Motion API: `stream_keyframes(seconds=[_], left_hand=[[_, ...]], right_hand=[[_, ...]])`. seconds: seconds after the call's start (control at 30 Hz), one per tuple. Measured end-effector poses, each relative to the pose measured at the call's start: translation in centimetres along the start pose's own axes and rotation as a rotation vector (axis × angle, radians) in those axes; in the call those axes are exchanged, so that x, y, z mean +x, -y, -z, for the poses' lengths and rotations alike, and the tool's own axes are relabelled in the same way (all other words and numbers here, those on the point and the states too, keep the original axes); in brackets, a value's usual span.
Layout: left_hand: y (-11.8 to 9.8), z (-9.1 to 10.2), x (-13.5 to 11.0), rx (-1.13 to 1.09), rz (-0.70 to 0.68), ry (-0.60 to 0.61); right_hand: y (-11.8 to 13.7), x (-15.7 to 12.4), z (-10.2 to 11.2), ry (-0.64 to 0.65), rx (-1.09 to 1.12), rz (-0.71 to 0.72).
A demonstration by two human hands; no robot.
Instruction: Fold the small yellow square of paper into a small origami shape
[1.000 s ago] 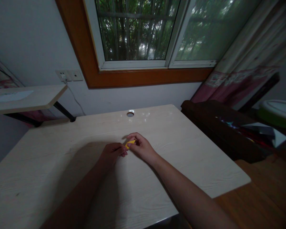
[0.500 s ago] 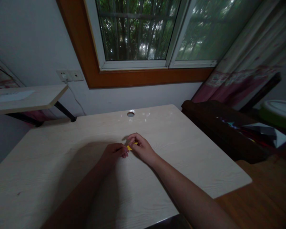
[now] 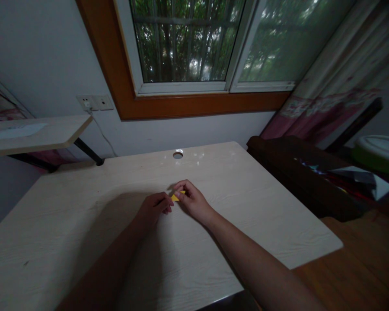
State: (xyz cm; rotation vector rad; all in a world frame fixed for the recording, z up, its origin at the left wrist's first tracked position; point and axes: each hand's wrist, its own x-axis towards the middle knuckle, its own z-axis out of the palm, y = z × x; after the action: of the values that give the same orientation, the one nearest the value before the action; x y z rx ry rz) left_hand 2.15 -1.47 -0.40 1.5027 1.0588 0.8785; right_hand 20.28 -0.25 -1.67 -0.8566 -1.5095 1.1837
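Observation:
Between my two hands is a small yellow piece, flat and angular like folded paper; its fine shape is too small to make out. My right hand pinches it from the right, thumb and fingers closed on its edge. My left hand has its fingers curled together at the piece's left end, holding it there. Both hands are just over the middle of the pale wood-grain table. The fingers cover part of the yellow piece.
A round cable hole lies near the table's far edge. At left a raised shelf stands on black legs. Dark wooden furniture with a folded white sheet is at right. A window is ahead.
The yellow piece has tilted and shifted slightly up and left between my fingers. My left fingertips have moved a little up and left; the right hand is nearly still.

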Motion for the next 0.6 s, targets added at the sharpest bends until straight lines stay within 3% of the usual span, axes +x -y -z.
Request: stream_keyframes(seconds=[0.6], left_hand=[[-0.24, -0.27, 0.02, 0.106, 0.019, -0.048]], right_hand=[[0.43, -0.16, -0.19, 0.016, -0.089, 0.012]])
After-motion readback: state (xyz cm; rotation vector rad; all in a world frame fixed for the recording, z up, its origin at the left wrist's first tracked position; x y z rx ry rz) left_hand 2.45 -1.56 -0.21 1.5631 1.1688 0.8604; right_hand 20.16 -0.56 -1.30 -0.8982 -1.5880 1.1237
